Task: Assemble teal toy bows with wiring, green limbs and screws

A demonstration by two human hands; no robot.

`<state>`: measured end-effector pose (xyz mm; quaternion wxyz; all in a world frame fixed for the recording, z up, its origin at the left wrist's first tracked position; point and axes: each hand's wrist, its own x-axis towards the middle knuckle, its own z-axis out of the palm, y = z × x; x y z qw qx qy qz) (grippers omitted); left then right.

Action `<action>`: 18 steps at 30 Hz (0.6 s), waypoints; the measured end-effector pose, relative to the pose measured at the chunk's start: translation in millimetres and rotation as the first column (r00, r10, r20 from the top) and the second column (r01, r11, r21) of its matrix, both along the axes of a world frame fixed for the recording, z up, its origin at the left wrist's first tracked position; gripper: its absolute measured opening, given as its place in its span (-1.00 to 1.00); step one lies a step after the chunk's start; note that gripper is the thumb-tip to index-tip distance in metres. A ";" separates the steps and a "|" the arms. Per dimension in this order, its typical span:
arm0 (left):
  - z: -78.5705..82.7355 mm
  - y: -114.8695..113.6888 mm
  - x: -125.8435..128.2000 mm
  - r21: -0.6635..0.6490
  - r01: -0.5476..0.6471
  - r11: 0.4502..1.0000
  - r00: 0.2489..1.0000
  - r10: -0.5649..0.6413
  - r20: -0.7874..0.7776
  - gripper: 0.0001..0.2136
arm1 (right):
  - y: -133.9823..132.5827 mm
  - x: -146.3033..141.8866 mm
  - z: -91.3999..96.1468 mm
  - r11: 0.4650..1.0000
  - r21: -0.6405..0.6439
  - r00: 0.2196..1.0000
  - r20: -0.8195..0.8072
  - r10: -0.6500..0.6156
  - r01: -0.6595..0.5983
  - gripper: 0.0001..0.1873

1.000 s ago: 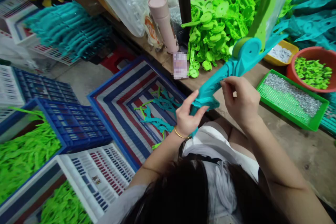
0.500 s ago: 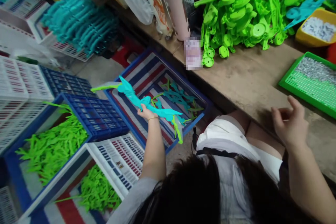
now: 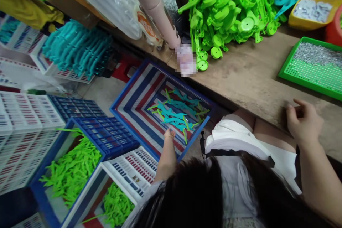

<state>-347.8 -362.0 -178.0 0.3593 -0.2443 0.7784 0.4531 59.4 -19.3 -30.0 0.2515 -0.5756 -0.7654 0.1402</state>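
Note:
My left hand [image 3: 170,135] reaches down over the near edge of a blue crate with a striped bottom [image 3: 139,92]. It sits just short of a small pile of teal and green plastic pieces [image 3: 176,114] lying in the crate. I see nothing in that hand, and its fingers are foreshortened. My right hand [image 3: 304,123] rests on the front edge of the wooden bench [image 3: 253,78], with loosely curled, parted fingers holding nothing.
A heap of bright green disc parts [image 3: 227,10] covers the bench's back. Nearby are a green tray of small metal bits [image 3: 312,66], a yellow tub [image 3: 310,9] and a pink tube [image 3: 157,10]. Crates of green strips [image 3: 72,171] and teal parts [image 3: 77,48] stand on the floor at left.
My left hand carried the teal and green assembled piece down and left it in the striped crate. My right hand let go of the piece and settled on the bench edge.

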 end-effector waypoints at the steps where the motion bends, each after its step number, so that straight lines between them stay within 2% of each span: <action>1: -5.8 4.8 6.9 -0.039 0.037 0.999 0.999 -0.037 -0.001 -0.64 | 1.2 -2.9 -0.5 1.000 0.009 1.000 0.027 0.013 -0.013 -0.68; 4: -18.1 29.9 30.4 -0.112 0.246 0.963 0.967 -0.251 -0.033 -0.64 | -8.4 -14.5 6.6 1.000 -0.008 0.995 0.098 0.021 -0.020 -0.70; 6: -20.6 53.6 48.1 -0.119 0.453 0.884 0.884 -0.462 -0.066 -0.64 | -21.6 -20.4 14.7 0.997 -0.030 0.996 0.064 0.068 -0.066 -0.70; 9: -19.5 100.6 73.4 -0.127 0.724 0.679 0.659 -0.734 -0.164 -0.66 | -35.3 -14.1 16.2 0.988 -0.046 0.989 -0.022 0.147 -0.148 -0.66; 11: -16.3 136.0 90.6 -0.132 0.841 0.524 0.484 -0.839 -0.246 -0.69 | -43.0 7.9 8.9 0.989 -0.067 0.991 -0.031 0.127 -0.129 -0.65; 13: -9.6 166.6 106.6 -0.139 0.911 0.389 0.332 -0.890 -0.313 -0.69 | -57.9 43.7 1.9 0.992 -0.094 0.996 0.011 -0.089 0.090 -0.66; 14: -5.1 178.7 112.6 -0.146 0.931 0.333 0.269 -0.901 -0.341 -0.70 | -68.6 66.0 0.3 0.972 -0.096 0.976 0.041 -0.213 0.216 -0.66; 16: 4.2 197.7 118.5 -0.169 0.954 0.249 0.170 -0.909 -0.381 -0.73 | -94.1 118.5 2.9 0.886 -0.077 0.887 0.106 -0.449 0.457 -0.63; 18: 10.1 213.0 117.1 -0.210 0.962 0.176 0.080 -0.912 -0.402 -0.75 | -120.3 180.0 13.5 0.753 -0.052 0.748 0.173 -0.641 0.656 -0.60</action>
